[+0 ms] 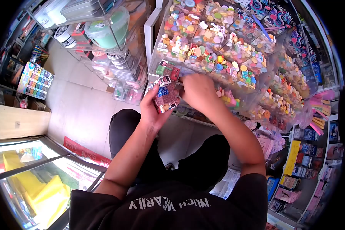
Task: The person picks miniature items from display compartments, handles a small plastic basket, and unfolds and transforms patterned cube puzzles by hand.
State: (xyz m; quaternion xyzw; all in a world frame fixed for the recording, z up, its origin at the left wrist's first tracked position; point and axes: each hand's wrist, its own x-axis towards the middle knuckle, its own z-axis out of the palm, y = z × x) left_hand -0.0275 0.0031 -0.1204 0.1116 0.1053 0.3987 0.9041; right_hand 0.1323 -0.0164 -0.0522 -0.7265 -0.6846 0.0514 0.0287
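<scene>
My left hand point(151, 106) is closed around several small clear packets point(167, 97) with dark reddish contents and printed blue and white labels. The packets stand tilted at the front left corner of a clear compartment display. My right hand point(198, 91) is at the display's front edge, just right of the packets. Its fingers curl downward and partly out of sight, so what they grip cannot be made out. Beyond my left hand, a green-labelled packet point(163, 69) and a red packet point(174, 73) lie in the front left compartment.
The tiered display point(214, 42) holds many colourful small charms, with a blue stick point(261, 27) lying across it. A wire rack point(115, 50) with tubs and boxes stands to the left. A glass case point(34, 180) is at lower left, and packed shelves point(306, 161) are at right.
</scene>
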